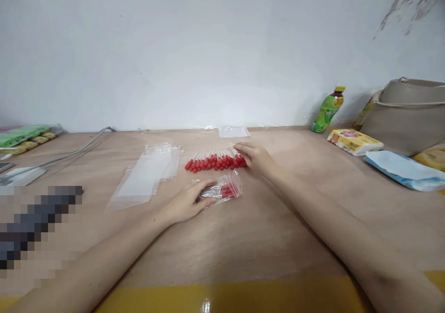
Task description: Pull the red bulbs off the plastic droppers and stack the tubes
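My left hand (189, 201) grips a clear zip bag (212, 191) lying on the table, thumb on the near side and fingers on the far side. Inside the bag, red tips (228, 190) show close to its red-lined zip end, which points right. Just beyond lies a row of pale sticks with rounded red tips (215, 161), the tips toward me. At the row's right end, my right hand (256, 157) has its fingers closed over some of the sticks; its thumb is mostly hidden. Left of the row, flat clear zip bags (146, 171) are fanned out in an overlapping pile.
By the wall lies a small clear packet (233, 131). To the right are a green bottle (327, 110), a yellow tissue pack (354, 141), a blue-white packet (410, 169) and a grey bag (406, 116). A cable (81, 150) and green-yellow packs (28, 139) lie left.
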A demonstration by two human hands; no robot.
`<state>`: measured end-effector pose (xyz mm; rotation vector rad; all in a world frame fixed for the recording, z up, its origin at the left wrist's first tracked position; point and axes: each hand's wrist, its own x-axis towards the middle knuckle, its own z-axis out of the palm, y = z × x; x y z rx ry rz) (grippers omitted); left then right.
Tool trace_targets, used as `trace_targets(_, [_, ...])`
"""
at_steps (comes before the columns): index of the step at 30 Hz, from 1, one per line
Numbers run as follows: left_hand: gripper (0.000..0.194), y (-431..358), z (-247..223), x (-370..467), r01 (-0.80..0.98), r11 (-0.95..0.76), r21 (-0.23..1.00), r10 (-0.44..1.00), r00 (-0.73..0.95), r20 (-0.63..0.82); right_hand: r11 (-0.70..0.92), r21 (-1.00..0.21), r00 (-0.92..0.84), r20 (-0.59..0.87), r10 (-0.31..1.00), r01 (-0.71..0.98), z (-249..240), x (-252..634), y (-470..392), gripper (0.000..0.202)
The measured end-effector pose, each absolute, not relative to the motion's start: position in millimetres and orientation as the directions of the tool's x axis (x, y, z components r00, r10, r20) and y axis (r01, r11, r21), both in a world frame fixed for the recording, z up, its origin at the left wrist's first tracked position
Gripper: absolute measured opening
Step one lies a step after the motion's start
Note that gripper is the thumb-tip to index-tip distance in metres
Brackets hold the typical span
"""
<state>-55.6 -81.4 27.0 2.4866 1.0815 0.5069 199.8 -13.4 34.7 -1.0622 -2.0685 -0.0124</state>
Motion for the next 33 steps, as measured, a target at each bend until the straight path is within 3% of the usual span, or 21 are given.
trace_targets(6, [0.046, -80.4, 25.4, -56.4, 0.615, -0.627, 0.479, 0.752, 0.639, 0.163, 0.640, -0.127, -0.497, 0.523, 0.693, 0.758, 26.7, 194.9, -6.4, 0.035])
trace_targets(9, [0.044, -80.6, 26.1, -56.3, 0.618, -0.628, 0.473, 0.751, 0.640, 0.162, 0.588, -0.104, -0.456, 0.529, 0.716, 0.802, 31.0, 198.4, -16.4, 0.031])
trace_targets(12, [0.044, -80.9, 27.3, -55.9, 0.618, -0.630, 0.470, 0.750, 0.642, 0.160, 0.566, -0.169, -0.356, 0.625, 0.694, 0.807, 33.8, 204.2, -32.7, 0.026])
trace_targets(14, [0.044, -81.2, 28.0, -55.6, 0.613, -0.638, 0.466, 0.745, 0.645, 0.171, 0.584, -0.275, -0.283, 0.670, 0.686, 0.764, 31.9, 207.4, -45.3, 0.023])
trace_targets(17, [0.046, -82.2, 29.3, -55.1, 0.597, -0.656, 0.462, 0.730, 0.657, 0.189, 0.559, -0.474, -0.173, 0.637, 0.751, 0.681, 23.5, 207.9, -63.2, 0.018])
trace_targets(19, [0.048, -83.0, 30.2, -54.9, 0.589, -0.665, 0.459, 0.721, 0.665, 0.192, 0.536, -0.540, -0.183, 0.573, 0.799, 0.649, 17.2, 204.9, -71.8, 0.013])
trace_targets(28, [0.049, -82.8, 30.9, -55.8, 0.564, -0.703, 0.433, 0.677, 0.717, 0.166, 0.559, -0.533, -0.465, 0.314, 0.828, 0.635, 16.3, 185.1, -77.4, 0.023])
trace_targets(33, [0.047, -82.0, 29.5, -55.8, 0.563, -0.703, 0.434, 0.678, 0.715, 0.172, 0.600, -0.532, -0.456, 0.390, 0.800, 0.597, 20.1, 183.8, -80.8, 0.020])
